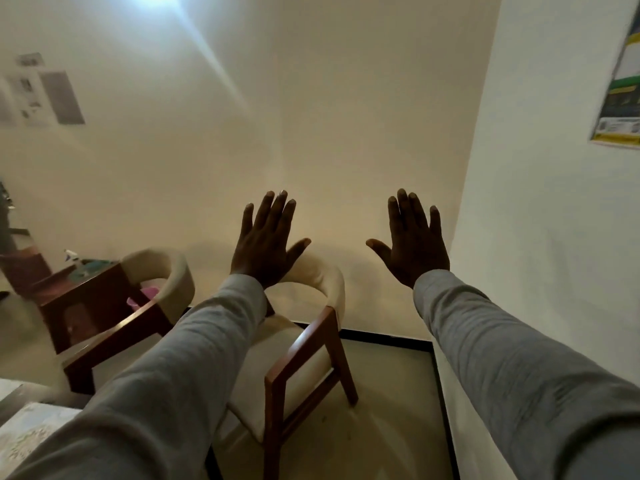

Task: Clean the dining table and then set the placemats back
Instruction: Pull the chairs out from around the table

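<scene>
Both arms in grey sleeves reach forward toward a cream wall. My left hand [266, 240] is held up with fingers spread and nothing in it. My right hand [412, 240] is raised the same way, fingers apart and empty. A corner of a light patterned surface [24, 434], perhaps a placemat or the dining table, shows at the bottom left edge. At the far left a dark wooden side table [79, 292] carries a spray bottle [74, 256] and a teal cloth [91, 266].
Two cream-cushioned wooden chairs stand below my hands, one [301, 344] straight ahead, another [152, 292] to the left with something pink on its seat. A white wall with a poster [620, 95] closes the right side. Papers [41, 91] hang on the left wall.
</scene>
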